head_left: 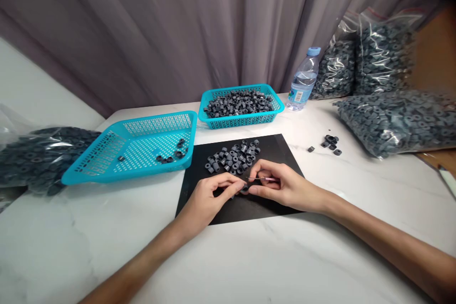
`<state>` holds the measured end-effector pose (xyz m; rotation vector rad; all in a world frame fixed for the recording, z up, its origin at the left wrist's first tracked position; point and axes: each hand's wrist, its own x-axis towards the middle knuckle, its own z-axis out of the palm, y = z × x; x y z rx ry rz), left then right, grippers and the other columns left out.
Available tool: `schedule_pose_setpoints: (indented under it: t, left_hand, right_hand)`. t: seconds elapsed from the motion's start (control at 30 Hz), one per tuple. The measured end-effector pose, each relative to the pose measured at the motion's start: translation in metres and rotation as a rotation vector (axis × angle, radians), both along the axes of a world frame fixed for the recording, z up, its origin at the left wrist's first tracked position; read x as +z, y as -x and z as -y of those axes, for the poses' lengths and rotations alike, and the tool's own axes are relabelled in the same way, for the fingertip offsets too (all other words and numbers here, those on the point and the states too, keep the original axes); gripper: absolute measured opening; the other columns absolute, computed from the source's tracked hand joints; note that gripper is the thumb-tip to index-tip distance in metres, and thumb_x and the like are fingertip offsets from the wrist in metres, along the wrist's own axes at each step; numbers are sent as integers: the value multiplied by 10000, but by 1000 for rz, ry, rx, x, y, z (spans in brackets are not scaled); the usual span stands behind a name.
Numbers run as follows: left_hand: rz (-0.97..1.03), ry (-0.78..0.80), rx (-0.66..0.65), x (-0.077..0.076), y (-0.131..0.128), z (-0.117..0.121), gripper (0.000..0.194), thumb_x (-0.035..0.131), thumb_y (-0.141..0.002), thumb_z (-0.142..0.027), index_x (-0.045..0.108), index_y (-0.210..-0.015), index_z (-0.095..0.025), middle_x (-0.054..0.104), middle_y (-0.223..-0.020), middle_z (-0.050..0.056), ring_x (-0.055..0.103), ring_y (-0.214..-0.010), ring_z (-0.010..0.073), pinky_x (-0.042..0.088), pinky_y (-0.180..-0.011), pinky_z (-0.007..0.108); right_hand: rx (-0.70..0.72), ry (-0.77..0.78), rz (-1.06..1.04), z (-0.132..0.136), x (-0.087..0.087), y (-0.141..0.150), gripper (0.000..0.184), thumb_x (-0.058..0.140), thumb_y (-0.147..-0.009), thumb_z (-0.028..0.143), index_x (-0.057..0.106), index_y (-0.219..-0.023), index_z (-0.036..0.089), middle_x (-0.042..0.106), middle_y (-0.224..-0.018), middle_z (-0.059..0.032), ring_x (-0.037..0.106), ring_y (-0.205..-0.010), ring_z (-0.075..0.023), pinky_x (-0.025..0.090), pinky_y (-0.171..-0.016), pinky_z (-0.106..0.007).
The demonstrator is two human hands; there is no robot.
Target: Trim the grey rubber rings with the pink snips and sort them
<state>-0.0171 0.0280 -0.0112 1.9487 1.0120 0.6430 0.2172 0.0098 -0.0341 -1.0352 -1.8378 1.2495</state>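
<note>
The left hand (210, 194) is pinching a small grey ring (244, 189) at the tips of its thumb and fingers, while the right hand (287, 185) is grasping a thin pinkish tool (268, 179) between thumb and bent fingers. The ring is sitting right at the left fingertips, just beside the tip of the right thumb, and the slender end of the tool is pointing left, just above it. Whether the tool is touching the ring is too small to tell.

Under both hands' fingers a black mat (256, 209) is lying on the marbled table (249, 256). Just beyond the fingertips, a loose pile of grey rings (233, 156) is resting on the mat. Farther beyond the fingers, a blue basket (238, 121) is holding a large heap of similar rings. Left of the left fingers, a wider blue basket (142, 174) is holding only a few scattered rings (178, 154), and past it a clear bag of rings (53, 152) is bulging.

To the right of the right fingers and beyond them, a small group of loose rings (331, 141) is lying near a full bag on its side (399, 118). Farther off, a water bottle (302, 80) is standing beside two upright bags (384, 57), and a grey curtain (160, 33) is hanging behind.
</note>
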Motion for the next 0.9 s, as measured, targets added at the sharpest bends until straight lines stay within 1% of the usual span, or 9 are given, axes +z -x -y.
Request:
schedule_pose_setpoints:
  t: [0.07,0.1,0.27,0.37,0.6,0.7,0.9]
  left_hand:
    - [10,20,13,-1,-2,-1,176,621,-976,-318,762,-928,-225,794,-854,-8,750,-824,180,584,-758,259]
    - [18,36,18,-1,-3,-2,175,624,-971,-320,762,-925,-222,793,-843,-6,749,-816,183,583,-755,265]
    - [44,200,-10,4,-7,-5,261,605,-971,-342,778,-853,-186,811,-868,33,738,-868,204,550,-854,295]
    - [16,261,-15,10,-9,-7,288,597,-966,-351,781,-838,-171,814,-870,47,712,-876,205,512,-861,290]
    - [35,283,-26,15,-8,-7,362,554,-974,-382,712,-723,-175,739,-788,21,625,-814,183,440,-847,290]
    - [57,306,-2,16,-8,-6,366,545,-984,-391,703,-733,-176,726,-781,16,604,-800,180,426,-840,291]
    - [81,314,19,16,-7,-4,374,499,-1014,-383,740,-821,-172,727,-871,32,590,-840,187,406,-849,299]
  right_hand:
    - [-1,-8,-4,0,-1,0,282,669,-927,478,584,-1025,228,273,-663,83,252,-589,-108,250,-533,-243]
    - [-1,-9,-6,-1,-2,1,277,667,-930,473,582,-1026,227,265,-664,83,249,-593,-109,246,-535,-244]
    - [17,22,-42,-2,-5,0,273,630,-959,475,568,-1034,219,377,-683,68,315,-603,-108,287,-555,-244]
    - [28,39,-64,-3,-5,0,257,614,-973,465,571,-1034,220,428,-703,58,343,-612,-107,303,-565,-242]
    - [24,62,-89,-2,-3,1,304,658,-932,509,585,-995,220,468,-749,44,364,-629,-110,338,-589,-244]
    - [27,53,-71,-2,-2,0,308,643,-939,513,585,-992,216,464,-750,40,372,-643,-117,338,-596,-249]
    - [42,95,-72,-3,1,-2,283,596,-979,488,550,-937,212,387,-713,59,312,-653,-115,275,-590,-253]
